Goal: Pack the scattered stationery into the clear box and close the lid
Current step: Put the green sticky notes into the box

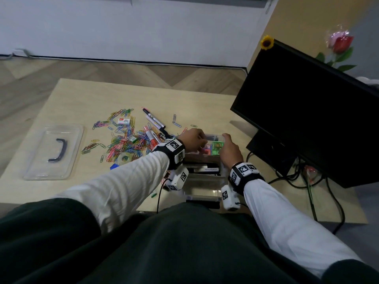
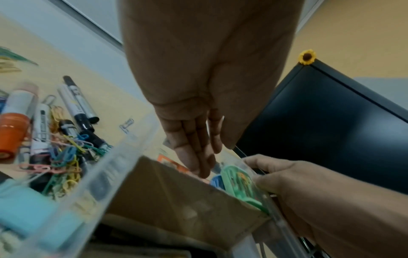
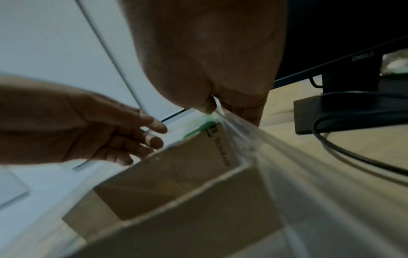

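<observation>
The fingers (image 2: 194, 148) of the left hand (image 1: 193, 140) reached straight and close together down into the far end of the clear box (image 1: 203, 182), holding nothing that could be seen. The fingers (image 3: 253, 111) of the right hand (image 1: 230, 151) curled over the box's right wall, thumb inside and fingers outside, gripping the clear plastic.

The box stood at the centre of the head view, on the tabletop (image 1: 86, 95) close to the person's lap. Inside it lay one brown cardboard insert (image 2: 176, 197), one green clip case (image 1: 217, 148) at the far right corner, one blue piece (image 2: 217, 181) beside it, and black marker pens (image 1: 205, 169) at the near end, too crowded to count.

One clear lid (image 1: 54, 151) with one dark handle lay flat at centre left of the head view, well apart from the box.

Between lid and box a pile of coloured paper clips (image 1: 125, 140) was scattered, far too many to count. Among them lay two small staple boxes (image 1: 124, 121), one roll of tape (image 1: 124, 158), one glue stick with an orange cap (image 2: 13, 132) and several markers (image 1: 153, 119), at least four in the left wrist view.

One black monitor (image 1: 307, 111) filled the right of the frame, with one small sunflower (image 1: 267, 42) on its top corner.
</observation>
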The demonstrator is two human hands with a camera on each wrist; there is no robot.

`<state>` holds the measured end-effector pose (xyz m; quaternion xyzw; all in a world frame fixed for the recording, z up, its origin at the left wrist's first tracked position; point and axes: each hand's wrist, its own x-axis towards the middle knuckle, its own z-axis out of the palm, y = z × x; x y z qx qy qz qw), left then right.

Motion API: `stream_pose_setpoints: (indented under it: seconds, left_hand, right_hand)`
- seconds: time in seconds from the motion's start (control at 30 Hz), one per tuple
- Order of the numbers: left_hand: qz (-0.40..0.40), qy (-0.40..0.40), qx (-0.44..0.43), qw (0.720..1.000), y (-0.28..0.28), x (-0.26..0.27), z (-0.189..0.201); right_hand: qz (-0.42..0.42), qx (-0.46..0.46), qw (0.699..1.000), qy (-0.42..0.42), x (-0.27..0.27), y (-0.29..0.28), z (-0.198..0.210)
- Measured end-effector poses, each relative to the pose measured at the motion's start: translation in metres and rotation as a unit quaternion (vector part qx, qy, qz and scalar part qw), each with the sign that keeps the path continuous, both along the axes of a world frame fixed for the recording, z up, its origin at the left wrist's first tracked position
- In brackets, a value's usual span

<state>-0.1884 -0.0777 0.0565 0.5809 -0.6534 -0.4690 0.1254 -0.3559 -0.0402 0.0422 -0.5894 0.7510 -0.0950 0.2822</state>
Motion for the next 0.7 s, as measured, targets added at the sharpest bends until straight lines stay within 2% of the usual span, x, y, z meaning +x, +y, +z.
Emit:
stream_pose_setpoints:
  seconds: [0.1,0.17,0.27,0.33,0.43,0.57,0.7]
  left_hand:
    - [0.032,0.041,-0.017,0.998,0.002,0.021,0.009]
    - [0.061,0.036,-0.036,0.997,0.001,0.040,0.010]
    - [0.098,0.001,-0.065,0.993,0.000,0.077,0.004]
    - [0.107,-0.038,-0.071,0.991,0.001,0.104,-0.004]
    - [0.100,-0.137,-0.057,0.984,0.004,0.149,-0.021]
    - [0.088,-0.276,-0.013,0.957,0.021,0.206,-0.047]
    - [0.081,-0.327,0.017,0.941,0.038,0.242,-0.063]
  right_hand:
    - [-0.026,0.006,1.000,-0.002,0.004,-0.012,0.002]
    - [-0.039,0.003,0.999,0.013,0.009,-0.017,0.006]
    - [-0.049,-0.081,0.995,0.040,0.024,-0.019,0.016]
    - [-0.015,-0.153,0.987,0.044,0.039,-0.019,0.021]
    - [0.048,-0.194,0.980,0.021,0.069,-0.019,0.027]
    - [0.144,-0.186,0.972,-0.004,0.114,-0.016,0.028]
    - [0.227,-0.157,0.961,0.001,0.156,-0.010,0.019]
